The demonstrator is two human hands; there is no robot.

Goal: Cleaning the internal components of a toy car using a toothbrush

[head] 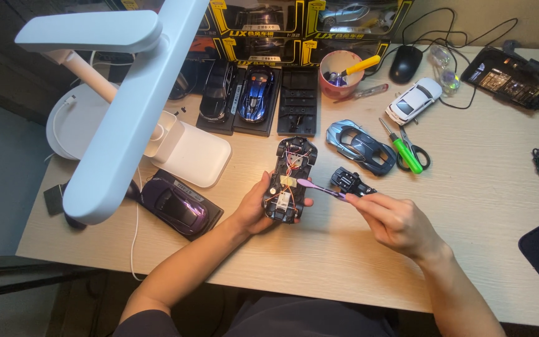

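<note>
over the wooden desk (481, 206), left hand (254, 209) grips an opened toy car chassis (290, 180) while right hand (394, 218) pinches a purple pry tool (320, 188) whose tip could slip and snag the thin wires.

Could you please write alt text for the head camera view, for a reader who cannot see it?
A person's left hand holds an opened toy car chassis with exposed wiring, while the right hand points a purple tool at it. Around them on the wooden desk lie model cars, scissors, a green screwdriver and a white lamp.
</note>
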